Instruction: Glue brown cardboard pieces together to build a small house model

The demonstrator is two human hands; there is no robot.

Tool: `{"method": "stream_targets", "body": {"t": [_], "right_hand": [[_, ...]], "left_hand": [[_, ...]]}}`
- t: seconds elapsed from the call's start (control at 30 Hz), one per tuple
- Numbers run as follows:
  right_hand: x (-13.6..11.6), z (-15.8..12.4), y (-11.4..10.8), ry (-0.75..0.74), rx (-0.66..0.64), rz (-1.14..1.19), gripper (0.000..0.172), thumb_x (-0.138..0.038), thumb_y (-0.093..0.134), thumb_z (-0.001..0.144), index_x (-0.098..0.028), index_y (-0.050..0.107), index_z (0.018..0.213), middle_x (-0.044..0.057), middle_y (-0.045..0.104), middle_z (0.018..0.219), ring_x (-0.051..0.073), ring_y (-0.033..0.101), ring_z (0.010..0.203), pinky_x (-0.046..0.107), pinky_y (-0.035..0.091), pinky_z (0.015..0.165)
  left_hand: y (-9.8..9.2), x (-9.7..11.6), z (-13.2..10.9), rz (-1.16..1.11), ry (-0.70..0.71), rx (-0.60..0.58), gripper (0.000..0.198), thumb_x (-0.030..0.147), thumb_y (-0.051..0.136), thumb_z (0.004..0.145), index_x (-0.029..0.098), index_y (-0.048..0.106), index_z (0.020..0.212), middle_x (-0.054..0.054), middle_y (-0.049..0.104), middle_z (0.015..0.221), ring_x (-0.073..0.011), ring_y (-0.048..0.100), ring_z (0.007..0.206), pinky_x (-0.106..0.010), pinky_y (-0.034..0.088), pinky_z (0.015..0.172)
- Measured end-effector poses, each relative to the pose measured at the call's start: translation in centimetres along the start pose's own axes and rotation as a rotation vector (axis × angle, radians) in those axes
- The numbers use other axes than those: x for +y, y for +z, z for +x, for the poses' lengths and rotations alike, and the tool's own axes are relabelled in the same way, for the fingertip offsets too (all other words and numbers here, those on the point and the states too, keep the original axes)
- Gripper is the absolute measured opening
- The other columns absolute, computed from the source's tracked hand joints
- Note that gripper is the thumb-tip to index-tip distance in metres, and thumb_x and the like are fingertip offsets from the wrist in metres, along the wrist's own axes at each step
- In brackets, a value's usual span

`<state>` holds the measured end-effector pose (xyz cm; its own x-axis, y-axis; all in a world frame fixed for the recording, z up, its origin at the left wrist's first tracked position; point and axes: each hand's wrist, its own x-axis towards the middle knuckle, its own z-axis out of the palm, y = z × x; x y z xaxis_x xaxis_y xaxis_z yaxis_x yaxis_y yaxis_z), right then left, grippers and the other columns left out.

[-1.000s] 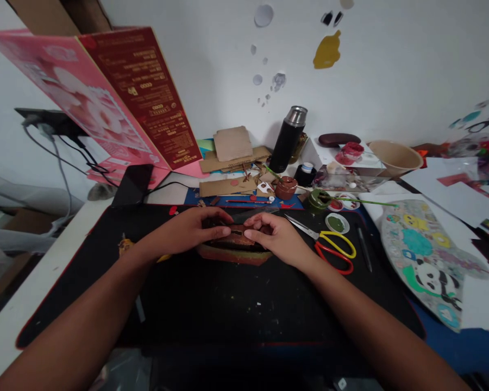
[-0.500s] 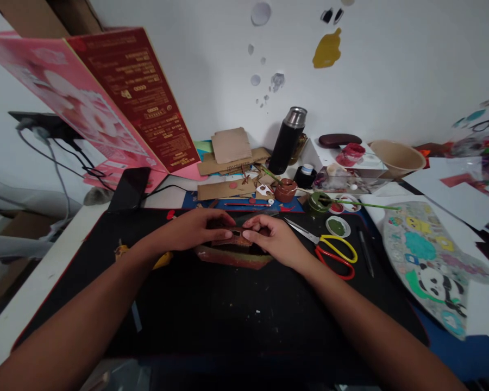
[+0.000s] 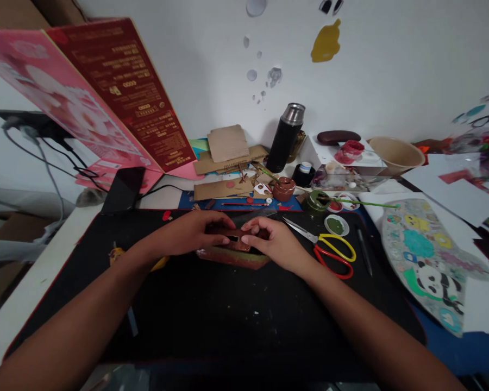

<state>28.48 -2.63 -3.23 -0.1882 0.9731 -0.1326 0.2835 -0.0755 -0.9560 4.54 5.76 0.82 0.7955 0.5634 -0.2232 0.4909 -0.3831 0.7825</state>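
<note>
A small brown-painted cardboard piece [image 3: 239,246] with a dark rectangular slot is pinched between my two hands. My left hand [image 3: 191,233] grips its left end, thumb at the near side and fingers behind. At the right end, my right hand [image 3: 273,237] holds it the same way. Directly below and nearer to me lies a long boat-shaped piece [image 3: 232,259], painted reddish brown and green; whether the small piece touches it I cannot tell. Scissors [image 3: 334,255] with one yellow and one red handle lie right of my right hand. A yellow object [image 3: 160,264] is partly hidden under my left forearm.
Around the black mat [image 3: 212,320] are a phone [image 3: 124,190], cardboard scraps [image 3: 224,187], a brown paint jar [image 3: 284,188], a green paint jar [image 3: 315,203], a thermos [image 3: 285,138], a black pen [image 3: 365,251] and a painted palette-shaped board [image 3: 426,260]. A pink-and-red box [image 3: 126,98] stands at left.
The small cardboard piece has been tilted, so its slotted face now shows more fully. Both hands keep their pinch. The camera view has shifted slightly.
</note>
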Motion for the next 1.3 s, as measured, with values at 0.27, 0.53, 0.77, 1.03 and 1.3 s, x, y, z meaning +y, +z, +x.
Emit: {"method": "stream_targets", "body": {"t": [0.27,0.53,0.77,1.03,1.3], "right_hand": [[-0.3,-0.5,0.2,-0.033,0.014,-0.029,0.020,-0.031,0.076,0.090,-0.022,0.072,0.107,0.001,0.074,0.089,0.016,0.062,0.075,0.029,0.048,0.070],[-0.7,-1.0,0.3,-0.050,-0.014,-0.045,0.018,-0.029,0.074,0.092,-0.022,0.071,0.109,0.002,0.077,0.091,0.017,0.065,0.076,0.030,0.049,0.070],[-0.4,-1.4,0.3,-0.080,-0.008,-0.024,0.014,-0.028,0.072,0.093,-0.023,0.071,0.106,0.002,0.077,0.093,0.018,0.069,0.082,0.032,0.053,0.077],[-0.5,-1.6,0.2,-0.094,-0.008,-0.017,0.014,-0.023,0.072,0.092,-0.023,0.070,0.106,0.002,0.076,0.092,0.018,0.069,0.083,0.033,0.053,0.078],[-0.8,-1.4,0.3,-0.091,-0.009,-0.016,0.013,-0.021,0.072,0.092,-0.023,0.071,0.104,0.001,0.076,0.091,0.018,0.069,0.082,0.032,0.054,0.078]], "left_hand": [[0.0,0.3,-0.6,0.029,0.008,0.005,0.032,0.044,0.066,0.094,0.028,0.069,0.122,-0.002,0.076,0.117,-0.0230,0.069,0.107,-0.033,0.050,0.093],[0.6,1.5,-1.5,0.032,-0.007,0.042,0.027,0.036,0.063,0.095,0.028,0.068,0.120,-0.002,0.074,0.119,-0.0221,0.069,0.108,-0.032,0.050,0.094],[0.6,2.2,-1.8,0.038,-0.013,0.032,0.028,0.039,0.060,0.096,0.027,0.068,0.120,-0.004,0.075,0.118,-0.0235,0.069,0.107,-0.035,0.051,0.095],[0.7,2.4,-2.1,0.072,0.000,0.073,0.033,0.047,0.061,0.096,0.027,0.069,0.122,-0.005,0.074,0.121,-0.0254,0.067,0.111,-0.037,0.051,0.097],[1.6,2.7,-1.3,0.096,0.036,0.124,0.027,0.045,0.062,0.096,0.026,0.069,0.113,-0.005,0.073,0.114,-0.0254,0.066,0.105,-0.038,0.051,0.093]]}}
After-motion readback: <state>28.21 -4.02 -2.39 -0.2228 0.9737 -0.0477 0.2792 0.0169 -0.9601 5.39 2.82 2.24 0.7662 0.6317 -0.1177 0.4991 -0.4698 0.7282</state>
